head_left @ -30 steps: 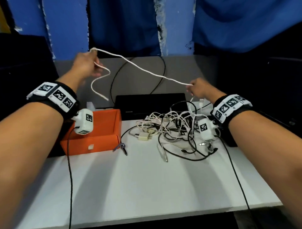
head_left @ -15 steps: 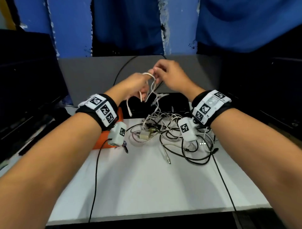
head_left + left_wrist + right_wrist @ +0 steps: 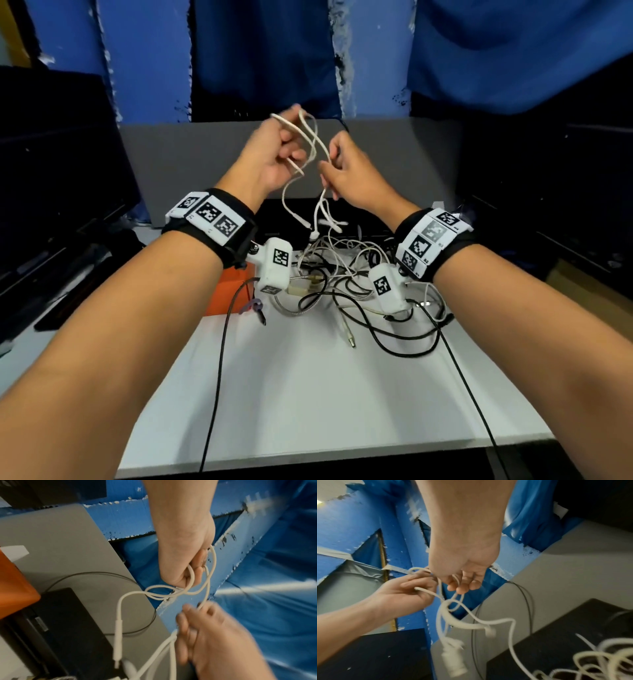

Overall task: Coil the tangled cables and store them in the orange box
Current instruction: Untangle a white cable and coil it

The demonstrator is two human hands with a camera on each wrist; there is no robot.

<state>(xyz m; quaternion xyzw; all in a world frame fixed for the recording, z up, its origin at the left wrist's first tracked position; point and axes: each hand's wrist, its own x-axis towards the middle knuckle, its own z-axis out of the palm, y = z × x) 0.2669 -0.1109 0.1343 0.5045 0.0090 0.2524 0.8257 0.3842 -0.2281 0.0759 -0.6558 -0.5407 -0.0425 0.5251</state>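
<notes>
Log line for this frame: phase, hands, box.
phase: coiling white cable | left hand: grips loops | right hand: pinches strand | cable pile: on table | orange box: contents hidden

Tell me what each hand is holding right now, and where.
Both grip the white cable: left hand holds its gathered loops, right hand the strand just below them.

Orange box (image 3: pixel 228 291) mostly hidden behind left forearm, only corner showing at 9 o'clock of cable pile (image 3: pixel 346 274). Right hand (image 3: pixel 204 635) blurred in left wrist view. White cable (image 3: pixel 453 616) plug ends blurred in right wrist view; connector type unreadable. Pile strands too tangled to separate.
</notes>
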